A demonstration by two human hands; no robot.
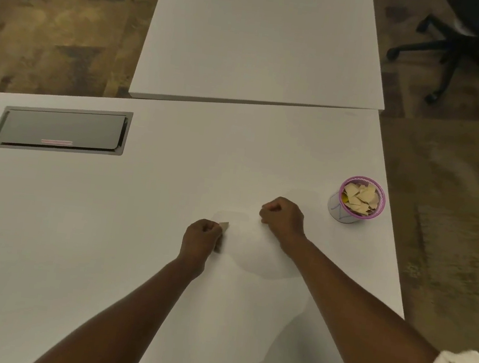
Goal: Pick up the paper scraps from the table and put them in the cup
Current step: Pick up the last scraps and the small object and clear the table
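Observation:
A small tan paper scrap point(224, 225) sticks out from the fingertips of my left hand point(201, 238), which pinches it just above the white table point(106, 225). My right hand point(283, 217) is a closed fist resting on the table a little to the right; whether it holds any paper is hidden. The cup point(358, 200), white with a pink mesh rim, stands near the table's right edge, to the right of my right hand. Several tan scraps fill it.
A grey cable hatch point(60, 129) is set into the table at the far left. A second white table point(261, 42) abuts the far edge. A black office chair base point(456, 54) stands on the carpet at the upper right.

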